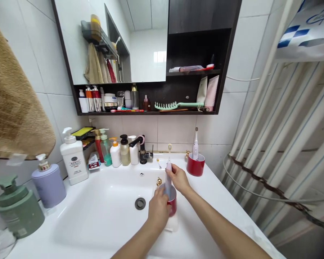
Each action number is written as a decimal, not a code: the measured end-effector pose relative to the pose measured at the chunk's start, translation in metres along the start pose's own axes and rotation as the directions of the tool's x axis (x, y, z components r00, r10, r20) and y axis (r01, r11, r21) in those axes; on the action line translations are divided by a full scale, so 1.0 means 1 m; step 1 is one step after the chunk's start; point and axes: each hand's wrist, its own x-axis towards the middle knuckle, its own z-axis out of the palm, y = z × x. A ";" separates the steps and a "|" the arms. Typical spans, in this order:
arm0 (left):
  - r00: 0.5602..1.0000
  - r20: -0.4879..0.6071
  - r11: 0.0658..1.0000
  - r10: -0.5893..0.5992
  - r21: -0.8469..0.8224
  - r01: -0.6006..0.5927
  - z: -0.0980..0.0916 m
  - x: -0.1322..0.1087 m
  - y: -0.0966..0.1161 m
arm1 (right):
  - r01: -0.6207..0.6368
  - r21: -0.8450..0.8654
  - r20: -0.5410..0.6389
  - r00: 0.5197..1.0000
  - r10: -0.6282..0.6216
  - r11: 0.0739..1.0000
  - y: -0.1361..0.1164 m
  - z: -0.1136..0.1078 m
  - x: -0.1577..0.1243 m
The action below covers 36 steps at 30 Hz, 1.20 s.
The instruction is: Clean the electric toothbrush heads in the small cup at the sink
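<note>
Over the right side of the sink, my left hand [159, 207] is closed around a red cup [172, 205] with a gold handle. An electric toothbrush [168, 176] stands upright, its lower end inside that cup, and my right hand [179, 177] pinches its upper body. Beneath the cup lies a white cloth [172, 223]. A second red cup [196, 165] sits farther back on the right, holding another electric toothbrush [195, 149]. A small brush head [158, 164] lies on the counter behind my hands.
The white sink [102, 212] spreads to the left, with a black faucet [143, 153] behind it. Pump bottles [74, 162] line the left and back edges. A dark mirror cabinet [186, 86] hangs above; radiator pipes [286, 144] stand at right, a brown towel [16, 93] at left.
</note>
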 end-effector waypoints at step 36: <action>0.858 0.513 0.269 -0.029 -0.823 0.501 -0.008 -0.006 0.026 | -0.311 0.757 0.041 0.901 0.433 0.574 -0.016 -0.034 -0.031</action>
